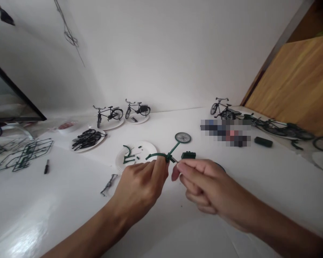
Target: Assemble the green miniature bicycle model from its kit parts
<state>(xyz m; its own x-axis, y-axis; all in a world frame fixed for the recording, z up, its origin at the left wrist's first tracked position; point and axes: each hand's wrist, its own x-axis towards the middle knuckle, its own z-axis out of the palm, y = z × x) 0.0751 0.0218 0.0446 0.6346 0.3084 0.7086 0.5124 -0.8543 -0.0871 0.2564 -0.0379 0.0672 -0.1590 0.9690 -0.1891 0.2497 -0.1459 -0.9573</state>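
Left grip: clamped on green plastic bicycle frame
Right grip: pinching slim metallic rod at frame

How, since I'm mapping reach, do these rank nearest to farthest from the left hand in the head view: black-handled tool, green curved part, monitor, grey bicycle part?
1. Green curved part: at the left hand.
2. Grey bicycle part: to its left.
3. Black-handled tool: farther left.
4. Monitor: left edge.
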